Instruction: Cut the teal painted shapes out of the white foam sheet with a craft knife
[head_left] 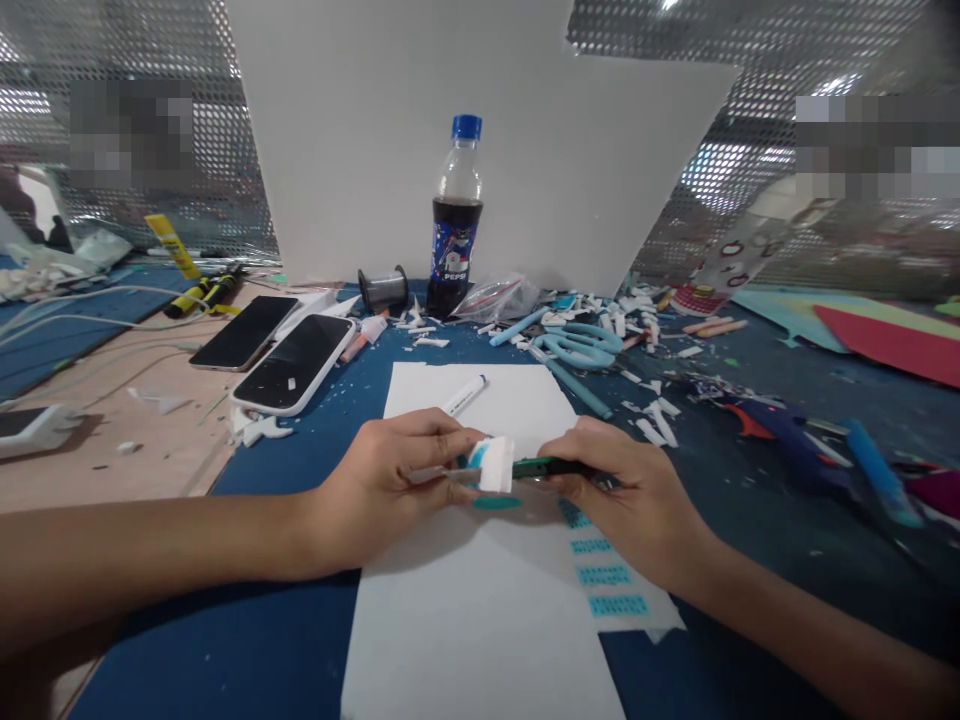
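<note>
My left hand (pixel 401 460) pinches a small white piece (pixel 496 465) with blue on its left side, above a white sheet (pixel 480 620). In my right hand (pixel 622 490) is a slim cutter knife (pixel 551 466) with a dark green and black body. The knife points left and meets the white piece; whether the blade cuts into it I cannot tell. Just below the piece a teal oval (pixel 496 503) shows. Blue patterned strips (pixel 604 575) lie on the paper beneath my right wrist. Beyond my hands rests a white marker (pixel 466 394).
A cola bottle (pixel 456 225) stands before a large white board (pixel 360 130). Blue scissors (pixel 577 345) lie among white scraps. Two phones (pixel 294 365) and a wire spool (pixel 383 291) are at the left; coloured paper (pixel 892 340) and a tilted patterned bottle (pixel 742 250) are at the right.
</note>
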